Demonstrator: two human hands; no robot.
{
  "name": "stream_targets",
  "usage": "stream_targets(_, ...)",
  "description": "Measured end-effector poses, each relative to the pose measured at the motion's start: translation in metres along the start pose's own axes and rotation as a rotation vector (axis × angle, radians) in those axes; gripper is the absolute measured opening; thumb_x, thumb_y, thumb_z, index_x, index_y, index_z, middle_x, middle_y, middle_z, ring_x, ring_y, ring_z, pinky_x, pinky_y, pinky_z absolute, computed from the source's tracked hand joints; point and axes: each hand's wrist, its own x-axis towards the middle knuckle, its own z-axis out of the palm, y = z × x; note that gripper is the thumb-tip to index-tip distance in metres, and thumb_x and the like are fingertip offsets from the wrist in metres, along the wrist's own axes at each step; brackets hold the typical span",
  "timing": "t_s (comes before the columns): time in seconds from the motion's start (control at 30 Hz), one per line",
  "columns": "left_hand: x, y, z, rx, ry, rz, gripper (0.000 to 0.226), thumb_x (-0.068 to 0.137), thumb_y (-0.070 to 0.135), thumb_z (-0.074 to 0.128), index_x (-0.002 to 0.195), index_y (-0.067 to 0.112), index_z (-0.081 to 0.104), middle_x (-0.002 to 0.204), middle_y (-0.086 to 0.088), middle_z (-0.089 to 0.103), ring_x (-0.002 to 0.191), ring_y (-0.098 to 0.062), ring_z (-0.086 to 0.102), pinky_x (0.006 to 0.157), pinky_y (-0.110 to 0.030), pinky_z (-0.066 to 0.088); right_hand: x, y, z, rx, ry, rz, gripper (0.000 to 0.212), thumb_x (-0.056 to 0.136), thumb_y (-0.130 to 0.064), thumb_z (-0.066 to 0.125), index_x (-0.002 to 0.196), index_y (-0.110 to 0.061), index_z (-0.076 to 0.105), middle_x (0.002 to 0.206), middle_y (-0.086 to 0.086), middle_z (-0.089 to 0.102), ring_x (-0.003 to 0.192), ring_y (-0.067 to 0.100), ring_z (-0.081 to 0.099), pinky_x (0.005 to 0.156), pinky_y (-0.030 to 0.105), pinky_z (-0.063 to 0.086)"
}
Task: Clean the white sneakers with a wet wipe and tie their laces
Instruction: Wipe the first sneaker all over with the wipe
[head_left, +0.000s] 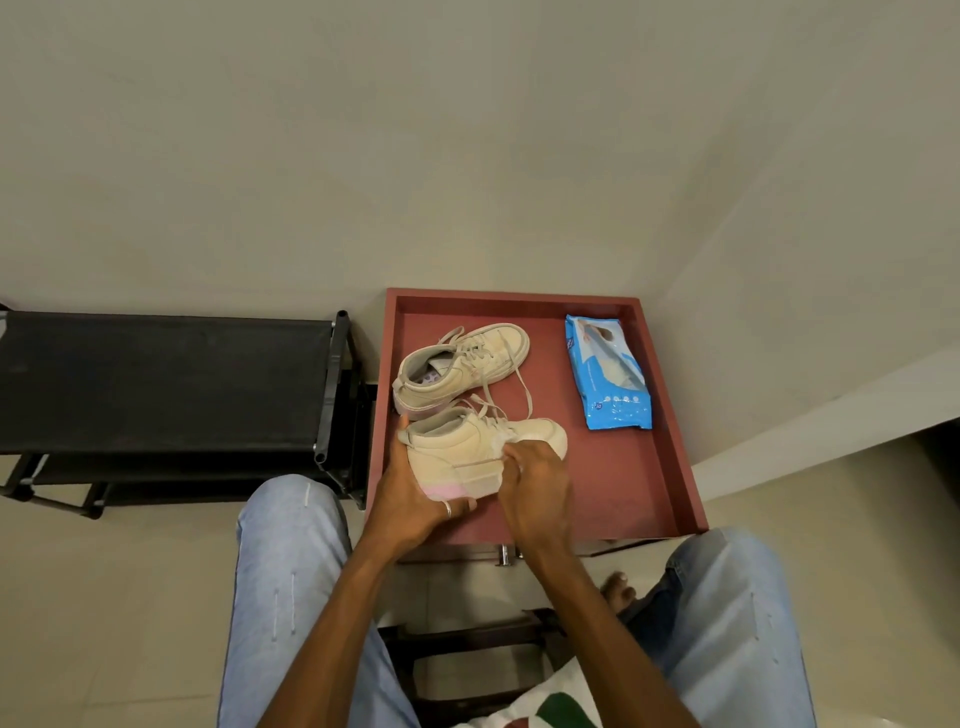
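Two cream-white sneakers lie on a reddish-brown table top (623, 483). The far sneaker (462, 366) rests on its side with its laces loose and trailing. The near sneaker (467, 441) is tilted, its pink-edged sole facing me. My left hand (410, 499) grips its heel and sole from below. My right hand (535, 483) holds a crumpled white wet wipe (501, 441) against the sneaker's side near the toe. The near sneaker's laces are loose too.
A blue pack of wet wipes (608, 371) lies at the table's right. A black shoe rack (166, 384) stands to the left against the wall. My knees in light jeans frame the table's front edge, and a bare foot (618, 590) shows below.
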Motion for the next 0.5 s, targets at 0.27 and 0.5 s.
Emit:
stream_targets(0.27,0.002,0.003,-0.003,0.019,-0.113,0.095,0.112,0.054,-0.010,0.093,0.145,0.028,0.040,0.137,0.011,0.061,0.130,-0.011,0.057,0.113,-0.037,0.044,0.041,0.051,-0.022,-0.104,-0.126,0.256,0.031,0.090,0.000,0.052,0.111,-0.009,0.073,0.112,0.010,0.070,0.100,0.028,0.065,0.085,0.028,0.047)
stream_targets(0.5,0.005,-0.008,-0.005,0.055,-0.112,0.051,0.130,0.053,0.013,0.100,0.152,0.054,0.025,0.138,0.023,0.058,0.129,0.001,0.054,0.111,-0.029,0.044,0.063,0.043,-0.009,-0.138,-0.326,0.040,0.031,0.080,0.004,0.053,0.094,-0.012,0.076,0.099,0.008,0.073,0.092,0.027,0.067,0.077,0.029,0.052)
